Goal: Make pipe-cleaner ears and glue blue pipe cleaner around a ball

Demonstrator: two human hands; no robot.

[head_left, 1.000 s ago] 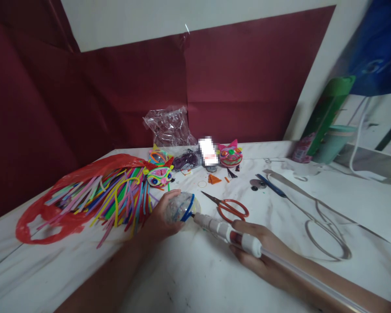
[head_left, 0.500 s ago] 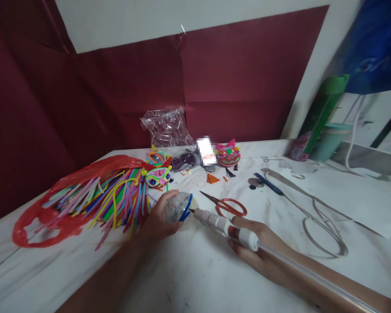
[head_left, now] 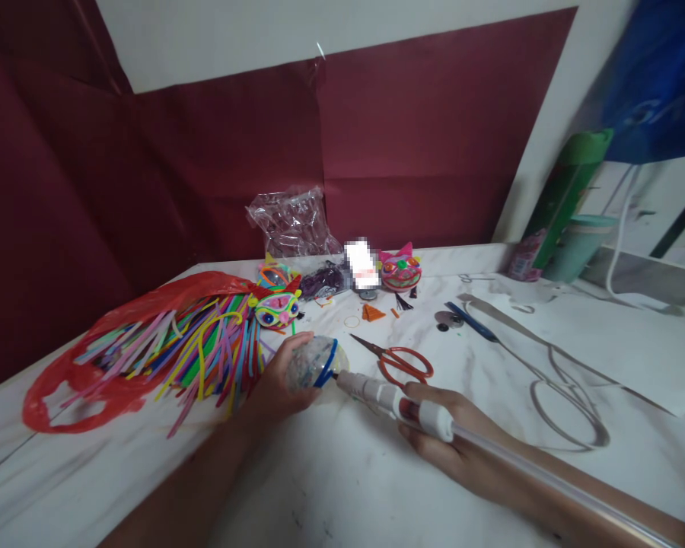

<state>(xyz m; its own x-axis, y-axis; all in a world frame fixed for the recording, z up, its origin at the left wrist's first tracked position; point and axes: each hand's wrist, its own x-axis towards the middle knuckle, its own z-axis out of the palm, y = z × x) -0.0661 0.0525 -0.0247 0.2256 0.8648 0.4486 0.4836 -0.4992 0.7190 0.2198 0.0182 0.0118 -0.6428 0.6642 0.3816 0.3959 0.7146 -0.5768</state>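
My left hand (head_left: 279,384) is closed around a clear, rounded plastic ball (head_left: 308,358) with blue strips on its right side. In my right hand (head_left: 442,426) is a white hot glue gun (head_left: 371,390), with a long clear glue stick (head_left: 548,476) running out of its back. The dark nozzle is at the lower end of the blue strip; whether it touches cannot be seen. Just beyond the glue gun lie orange-handled scissors (head_left: 405,364). Left of the ball is a heap of coloured pipe cleaners (head_left: 199,354) on a red plastic bag (head_left: 46,403).
Behind the ball sit a decorated animal head (head_left: 275,308) and a pink one (head_left: 400,268). A clear plastic bag (head_left: 294,224) and a blurred-out phone-like screen (head_left: 362,264) stand near the wall. A blue-handled tool (head_left: 473,323) with a cord lies at right, before a green can (head_left: 568,198) and a cup (head_left: 579,247).
The glue gun's nozzle has shifted slightly down and left along the blue strip. My left hand and the ball have hardly moved.
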